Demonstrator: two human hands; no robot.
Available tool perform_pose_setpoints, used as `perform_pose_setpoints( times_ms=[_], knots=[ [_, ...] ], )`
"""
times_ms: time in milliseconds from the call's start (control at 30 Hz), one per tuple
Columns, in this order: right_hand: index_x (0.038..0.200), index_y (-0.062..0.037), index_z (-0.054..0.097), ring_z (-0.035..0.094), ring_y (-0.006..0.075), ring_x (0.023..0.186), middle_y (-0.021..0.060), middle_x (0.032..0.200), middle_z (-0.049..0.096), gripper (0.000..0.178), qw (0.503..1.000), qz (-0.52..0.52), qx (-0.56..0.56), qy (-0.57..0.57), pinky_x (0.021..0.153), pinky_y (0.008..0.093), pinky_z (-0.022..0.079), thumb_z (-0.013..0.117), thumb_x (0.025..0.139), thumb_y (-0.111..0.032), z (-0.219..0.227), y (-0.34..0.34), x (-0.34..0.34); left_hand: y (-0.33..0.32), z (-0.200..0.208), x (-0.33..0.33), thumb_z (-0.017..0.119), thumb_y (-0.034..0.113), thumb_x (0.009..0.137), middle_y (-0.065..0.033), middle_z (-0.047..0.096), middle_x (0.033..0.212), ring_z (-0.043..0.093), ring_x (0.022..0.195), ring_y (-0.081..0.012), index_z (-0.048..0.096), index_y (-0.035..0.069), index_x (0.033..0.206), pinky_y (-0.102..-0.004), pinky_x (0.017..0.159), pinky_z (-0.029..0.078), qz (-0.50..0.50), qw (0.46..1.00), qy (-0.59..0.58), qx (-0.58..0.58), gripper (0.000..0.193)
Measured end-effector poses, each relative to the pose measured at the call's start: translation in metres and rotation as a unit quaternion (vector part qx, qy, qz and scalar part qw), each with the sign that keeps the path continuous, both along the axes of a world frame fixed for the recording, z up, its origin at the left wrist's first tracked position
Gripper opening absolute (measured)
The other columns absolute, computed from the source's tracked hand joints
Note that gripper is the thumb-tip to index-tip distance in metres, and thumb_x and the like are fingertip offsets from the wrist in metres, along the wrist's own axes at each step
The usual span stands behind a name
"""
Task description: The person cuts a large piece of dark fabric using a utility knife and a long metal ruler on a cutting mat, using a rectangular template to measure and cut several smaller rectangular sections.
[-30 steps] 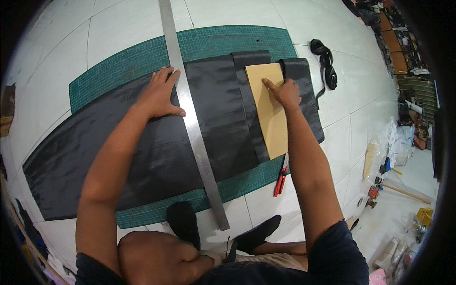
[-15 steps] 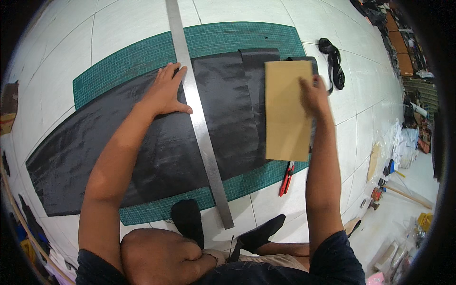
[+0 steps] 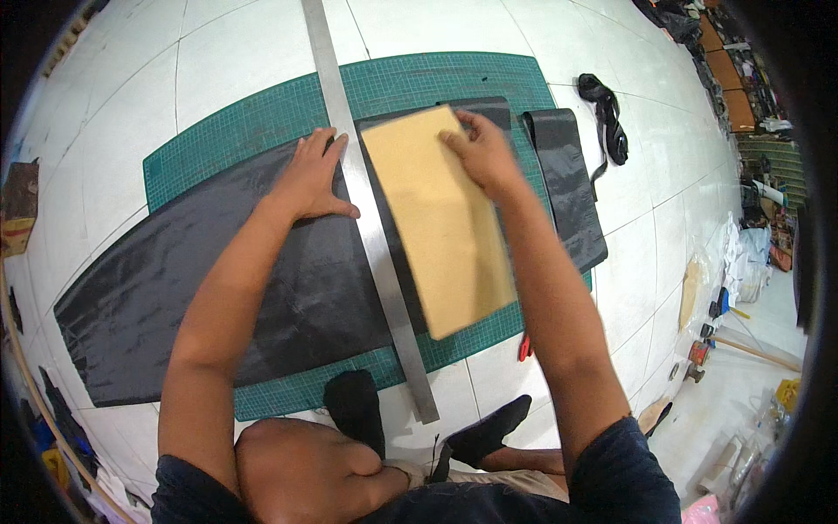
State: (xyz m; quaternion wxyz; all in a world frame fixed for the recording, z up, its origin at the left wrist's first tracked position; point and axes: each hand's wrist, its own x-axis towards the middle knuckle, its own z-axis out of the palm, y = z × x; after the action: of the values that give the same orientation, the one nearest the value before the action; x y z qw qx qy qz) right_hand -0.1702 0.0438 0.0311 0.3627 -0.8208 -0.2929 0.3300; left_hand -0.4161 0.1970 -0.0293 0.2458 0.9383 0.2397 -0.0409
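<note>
A long metal ruler (image 3: 371, 218) lies across a sheet of black fabric (image 3: 201, 279) spread over a green cutting mat (image 3: 419, 74). My left hand (image 3: 312, 179) rests with fingers spread on the fabric, fingertips and thumb against the ruler's left edge. Between thumb and fingers, my right hand (image 3: 483, 153) grips the upper right edge of a tan rectangular cardboard piece (image 3: 436, 223). The cardboard sits tilted just right of the ruler and covers part of the fabric. Beside it, at the right, is a folded black fabric piece (image 3: 567, 188).
A red cutter (image 3: 525, 348) is partly hidden by my right forearm. A bundle of black strap (image 3: 607, 122) lies on the white tiles to the right. My socked feet (image 3: 353, 406) are at the near edge of the mat. Assorted goods line the far right.
My right hand has carried the cardboard left, from beside the folded fabric to next to the ruler, and tilted it. My left hand stays at the ruler.
</note>
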Motion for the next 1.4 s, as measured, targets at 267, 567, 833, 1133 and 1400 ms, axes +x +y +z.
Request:
perform_pose_setpoints(
  times_ms=[267, 567, 833, 1133, 1400],
  knots=[
    [0.136, -0.0047, 0.055, 0.063, 0.0395, 0.117, 0.02, 0.127, 0.066, 0.056, 0.997, -0.04, 0.005, -0.066, 0.098, 0.0457, 0.049, 0.072, 0.088, -0.028, -0.06, -0.001, -0.021, 0.002, 0.008, -0.001, 0.092, 0.052, 0.054, -0.0242, 0.027, 0.158, 0.021, 0.15, -0.0418, 0.03, -0.002, 0.153, -0.0513, 0.125, 0.019, 0.005, 1.0, 0.005, 0.0, 0.129],
    [0.137, -0.008, 0.055, 0.063, 0.0404, 0.117, 0.0212, 0.124, 0.067, 0.058, 0.985, -0.031, -0.066, -0.155, 0.098, 0.0486, 0.049, 0.069, 0.087, -0.033, -0.065, -0.002, -0.019, 0.001, 0.009, 0.005, 0.094, 0.054, 0.052, -0.0264, 0.026, 0.159, 0.019, 0.151, -0.0432, 0.03, -0.003, 0.153, -0.053, 0.124, 0.017, 0.012, 1.0, 0.009, -0.021, 0.132],
    [0.136, -0.0058, 0.057, 0.063, 0.0386, 0.117, 0.0214, 0.126, 0.067, 0.059, 0.99, -0.043, -0.064, -0.119, 0.101, 0.0449, 0.049, 0.071, 0.086, -0.033, -0.073, -0.002, -0.017, -0.002, 0.012, 0.006, 0.093, 0.052, 0.054, -0.0236, 0.024, 0.162, 0.017, 0.152, -0.0417, 0.029, -0.001, 0.155, -0.0504, 0.125, 0.017, 0.005, 1.0, 0.026, -0.002, 0.131],
    [0.137, -0.004, 0.056, 0.062, 0.0391, 0.119, 0.0225, 0.127, 0.066, 0.061, 0.991, -0.04, -0.057, -0.114, 0.102, 0.0452, 0.049, 0.071, 0.085, -0.033, -0.07, -0.001, -0.017, -0.001, 0.009, 0.005, 0.093, 0.053, 0.053, -0.0234, 0.023, 0.163, 0.016, 0.152, -0.0415, 0.028, -0.001, 0.155, -0.0507, 0.125, 0.015, 0.006, 1.0, 0.029, -0.002, 0.133],
    [0.137, -0.0081, 0.055, 0.063, 0.0399, 0.117, 0.023, 0.125, 0.066, 0.059, 0.994, -0.044, -0.048, -0.09, 0.1, 0.0465, 0.049, 0.07, 0.086, -0.033, -0.07, -0.001, -0.016, -0.001, 0.01, 0.005, 0.094, 0.05, 0.053, -0.0241, 0.022, 0.162, 0.017, 0.152, -0.0411, 0.028, -0.002, 0.155, -0.0505, 0.125, 0.015, 0.011, 1.0, 0.023, -0.009, 0.132]
  ],
)
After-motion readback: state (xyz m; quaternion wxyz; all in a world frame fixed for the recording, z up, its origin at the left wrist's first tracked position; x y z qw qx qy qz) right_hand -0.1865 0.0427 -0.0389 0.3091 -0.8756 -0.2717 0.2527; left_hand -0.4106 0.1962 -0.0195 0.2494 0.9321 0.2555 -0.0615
